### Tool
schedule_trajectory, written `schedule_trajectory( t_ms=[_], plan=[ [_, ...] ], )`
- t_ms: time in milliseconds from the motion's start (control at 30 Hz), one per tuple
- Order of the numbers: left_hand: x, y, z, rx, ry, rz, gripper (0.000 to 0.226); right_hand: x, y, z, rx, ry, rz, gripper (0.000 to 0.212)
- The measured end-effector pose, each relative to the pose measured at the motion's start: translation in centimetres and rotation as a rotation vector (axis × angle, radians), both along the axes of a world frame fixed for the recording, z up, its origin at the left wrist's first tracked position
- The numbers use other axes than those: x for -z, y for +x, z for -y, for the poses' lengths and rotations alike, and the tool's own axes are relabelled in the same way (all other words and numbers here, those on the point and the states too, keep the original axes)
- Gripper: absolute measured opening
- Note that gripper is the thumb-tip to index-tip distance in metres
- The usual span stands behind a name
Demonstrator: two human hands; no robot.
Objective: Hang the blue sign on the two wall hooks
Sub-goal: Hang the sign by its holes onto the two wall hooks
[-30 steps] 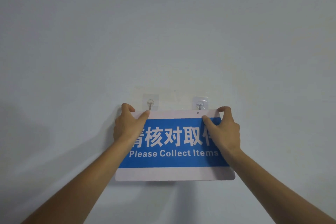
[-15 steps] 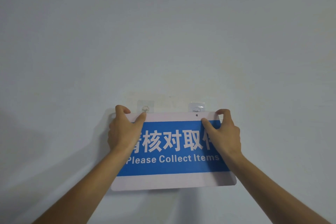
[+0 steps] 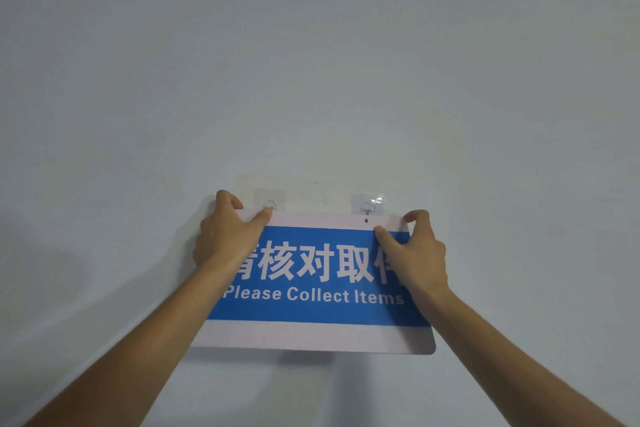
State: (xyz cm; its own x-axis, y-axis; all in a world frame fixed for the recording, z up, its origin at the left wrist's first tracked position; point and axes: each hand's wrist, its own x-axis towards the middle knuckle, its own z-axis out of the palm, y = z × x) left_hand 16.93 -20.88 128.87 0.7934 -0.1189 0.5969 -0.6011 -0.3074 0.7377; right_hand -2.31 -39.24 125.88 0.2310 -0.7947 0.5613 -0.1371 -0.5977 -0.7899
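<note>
The blue sign (image 3: pixel 311 308), white-bordered with "Please Collect Items" and Chinese characters, is pressed against the wall. My left hand (image 3: pixel 227 232) grips its upper left corner, thumb on the front near the left hook (image 3: pixel 268 205). My right hand (image 3: pixel 414 250) grips its upper right corner. The right hook (image 3: pixel 367 209), on a clear adhesive pad, sits just above a small hole in the sign's top border. The sign's top edge covers the lower part of both pads, and my left thumb hides any left hole.
A plain pale wall (image 3: pixel 311 62) fills the view. Faint tape marks show above the hooks. Shadows of my arms fall on the wall at lower left.
The sign has risen against the wall, its top edge now overlapping the lower part of both hook pads. Both hands keep the same grip on its upper corners.
</note>
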Motion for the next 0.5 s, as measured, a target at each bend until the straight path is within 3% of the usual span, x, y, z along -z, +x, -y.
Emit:
schedule_trajectory(
  t_ms=[500],
  plan=[
    [2.5,-1.3,1.3,-0.036,-0.107,-0.008,0.054,-1.9,-0.9,0.5,0.021,-0.077,-0.12,0.04]
  ],
)
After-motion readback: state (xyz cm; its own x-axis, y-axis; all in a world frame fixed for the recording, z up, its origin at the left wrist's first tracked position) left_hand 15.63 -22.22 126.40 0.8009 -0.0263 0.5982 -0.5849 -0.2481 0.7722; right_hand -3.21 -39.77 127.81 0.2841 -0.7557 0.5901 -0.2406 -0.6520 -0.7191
